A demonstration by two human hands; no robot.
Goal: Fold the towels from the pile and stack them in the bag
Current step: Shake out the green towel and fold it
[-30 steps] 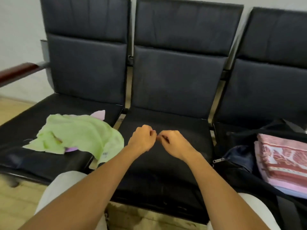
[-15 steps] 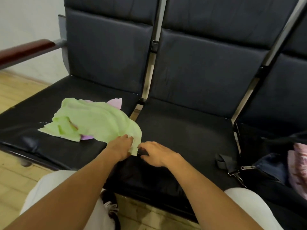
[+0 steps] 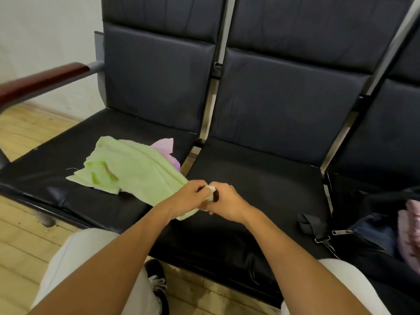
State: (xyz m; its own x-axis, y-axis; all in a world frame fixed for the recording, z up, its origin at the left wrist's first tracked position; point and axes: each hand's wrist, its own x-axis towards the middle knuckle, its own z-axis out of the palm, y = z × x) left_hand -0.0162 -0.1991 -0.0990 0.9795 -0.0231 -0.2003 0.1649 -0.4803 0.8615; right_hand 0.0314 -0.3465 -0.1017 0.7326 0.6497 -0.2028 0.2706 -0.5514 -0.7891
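Both hands — left hand (image 3: 189, 196), right hand (image 3: 223, 202) — now pinch the crumpled light-green cloth towel's (image 3: 136, 171) corner, half a second ago merely touched — folding can start

The black padded middle seat (image 3: 261, 178) lies bare behind and to the right of the two hands, open to a reach. On the left seat, the crumpled light-green towel (image 3: 134, 171) covers much of the cushion, with a pink cloth (image 3: 164, 145) tucked under its far edge. A dark wooden armrest (image 3: 43, 80) bars the far left side. At the right, the open black zippered bag (image 3: 372, 237) and its buckled strap (image 3: 311, 226) crowd the seat's near corner.
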